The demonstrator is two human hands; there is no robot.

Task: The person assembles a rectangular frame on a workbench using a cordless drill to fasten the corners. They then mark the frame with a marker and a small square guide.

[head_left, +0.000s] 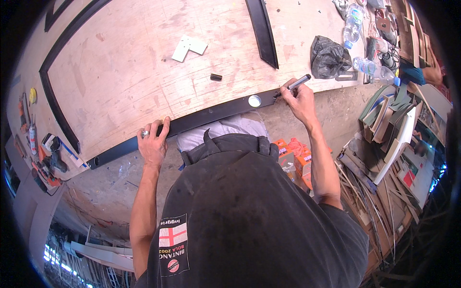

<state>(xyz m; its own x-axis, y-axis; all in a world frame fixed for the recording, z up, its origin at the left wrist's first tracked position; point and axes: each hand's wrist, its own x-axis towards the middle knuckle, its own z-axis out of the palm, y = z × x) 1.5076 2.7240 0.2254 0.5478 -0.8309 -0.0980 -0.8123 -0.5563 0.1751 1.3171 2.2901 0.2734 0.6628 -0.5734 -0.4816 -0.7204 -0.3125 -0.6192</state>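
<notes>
A long black bar (206, 114) lies along the near edge of the wooden worktop, with a round pale hole near its right end. My left hand (152, 142) grips the bar left of its middle, fingers over the top; a ring shows on one finger. At the bar's right end, my right hand (298, 98) pinches a marker pen (298, 82), its tip low against the bar's end. A short black cylinder (216, 77), like a pen cap, lies on the worktop beyond the bar. Farther back rests a pale L-shaped piece (189, 48).
Other black strips, one at the left (53, 96) and one at the back (263, 38), lie on the worktop (134, 62). Right of them are a black plastic bag (330, 57) and water bottles (354, 24). Tools (48, 156) cluster at far left; wood scraps (384, 206) pile at right.
</notes>
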